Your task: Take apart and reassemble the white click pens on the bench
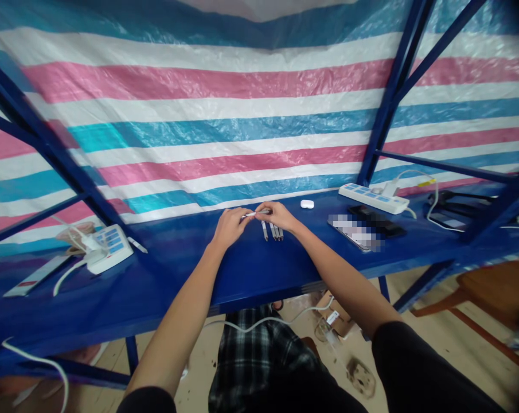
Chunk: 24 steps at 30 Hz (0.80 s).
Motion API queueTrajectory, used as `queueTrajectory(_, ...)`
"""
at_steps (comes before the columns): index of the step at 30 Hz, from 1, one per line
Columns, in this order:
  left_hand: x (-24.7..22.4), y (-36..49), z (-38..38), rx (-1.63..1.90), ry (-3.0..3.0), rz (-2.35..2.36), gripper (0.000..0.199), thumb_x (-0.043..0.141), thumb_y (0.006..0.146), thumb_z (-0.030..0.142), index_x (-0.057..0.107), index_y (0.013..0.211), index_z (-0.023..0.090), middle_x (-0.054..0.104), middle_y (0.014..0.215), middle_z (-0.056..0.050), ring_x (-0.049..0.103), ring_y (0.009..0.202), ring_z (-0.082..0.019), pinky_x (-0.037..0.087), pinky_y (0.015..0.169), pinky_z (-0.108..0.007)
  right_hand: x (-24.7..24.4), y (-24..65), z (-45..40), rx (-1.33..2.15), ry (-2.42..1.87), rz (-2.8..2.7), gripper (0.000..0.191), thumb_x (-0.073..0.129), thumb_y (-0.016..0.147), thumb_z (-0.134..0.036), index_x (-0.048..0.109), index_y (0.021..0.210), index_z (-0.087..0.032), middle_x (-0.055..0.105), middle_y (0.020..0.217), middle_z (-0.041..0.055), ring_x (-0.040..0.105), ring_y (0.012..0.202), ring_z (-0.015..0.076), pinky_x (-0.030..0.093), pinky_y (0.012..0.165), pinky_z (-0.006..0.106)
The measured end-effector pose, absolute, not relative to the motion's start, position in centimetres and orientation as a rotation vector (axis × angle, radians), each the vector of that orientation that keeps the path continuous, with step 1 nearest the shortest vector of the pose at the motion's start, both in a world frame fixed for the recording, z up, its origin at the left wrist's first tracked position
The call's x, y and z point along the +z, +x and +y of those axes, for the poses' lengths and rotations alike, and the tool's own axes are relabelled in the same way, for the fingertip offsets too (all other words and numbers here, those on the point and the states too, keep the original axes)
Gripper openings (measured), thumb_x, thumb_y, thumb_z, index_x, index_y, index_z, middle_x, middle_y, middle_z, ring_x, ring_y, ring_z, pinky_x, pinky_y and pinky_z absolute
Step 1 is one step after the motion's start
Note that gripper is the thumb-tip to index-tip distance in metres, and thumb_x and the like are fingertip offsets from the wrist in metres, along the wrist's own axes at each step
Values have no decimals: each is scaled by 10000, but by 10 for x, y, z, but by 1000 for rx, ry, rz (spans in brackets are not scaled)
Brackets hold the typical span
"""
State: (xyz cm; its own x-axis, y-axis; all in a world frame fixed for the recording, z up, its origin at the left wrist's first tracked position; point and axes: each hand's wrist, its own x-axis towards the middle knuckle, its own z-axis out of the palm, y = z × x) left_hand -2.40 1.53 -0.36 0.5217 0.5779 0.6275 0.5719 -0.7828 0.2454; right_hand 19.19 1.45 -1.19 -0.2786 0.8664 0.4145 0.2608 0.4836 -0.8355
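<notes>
Both my hands meet over the blue shelf top, pinching a slim grey-and-white pen (251, 215) that lies roughly level between them. My left hand (230, 227) is closed on its left end, and the fingers of my right hand (278, 217) are closed on its right part. Fingertips cover much of it, so I cannot tell whether it is in one piece or two. Just below my right hand, a single grey pen (265, 231) lies on the surface. Several similar pens (277, 233) lie side by side to the right of it, their far ends partly hidden by that hand.
A white earbud case (307, 204) sits beyond my right hand. Farther right are a phone (354, 232), a black phone-like slab (377, 221) and a white power strip (373, 198). Another power strip (109, 249) with plugs lies left. Blue metal posts (388, 109) frame a striped tarp (225, 126).
</notes>
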Motion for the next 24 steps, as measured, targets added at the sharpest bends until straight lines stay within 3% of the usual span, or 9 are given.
queueTrajectory(6,-7,-23,17,1135,2727,1039,264,567,992,405,745,1120,257,765,1072,-78,682,990,-276,407,929,-389,-14,189,16,890,-898,-1685,332,779,753,-311,661,1020,-154,733,922,74,646,747,153,492,651,253)
queueTrajectory(9,-7,-23,17,1125,2700,1024,251,574,989,395,748,1109,260,764,1069,-76,683,993,-275,411,939,-389,-15,190,18,937,-920,-1676,309,740,800,-353,660,1020,-151,725,851,68,628,693,150,486,611,254)
queueTrajectory(13,-7,-23,16,1133,2673,1026,244,589,980,398,750,1098,258,764,1055,-79,686,982,-272,427,931,-383,-15,190,18,919,-904,-1694,336,793,740,-306,673,1012,-151,730,953,86,658,798,170,513,658,260)
queueTrajectory(17,-7,-23,17,1116,2681,1019,245,586,984,393,754,1099,257,767,1048,-80,690,985,-272,436,932,-383,-17,190,18,884,-930,-1724,275,729,820,-338,680,1010,-145,729,867,71,668,785,165,532,743,295)
queueTrajectory(20,-8,-24,18,1099,2703,1028,273,570,995,396,737,1161,257,768,1094,-82,697,1012,-274,443,939,-383,-19,190,20,857,-897,-1725,305,781,756,-267,682,1020,-152,738,961,81,687,876,176,539,799,297)
queueTrajectory(24,-8,-24,17,1038,2790,1072,275,531,1020,367,707,1203,260,761,1154,-64,698,1060,-257,455,951,-377,-21,190,23,867,-922,-1723,245,725,826,-323,690,1007,-162,744,868,65,689,801,182,545,768,316)
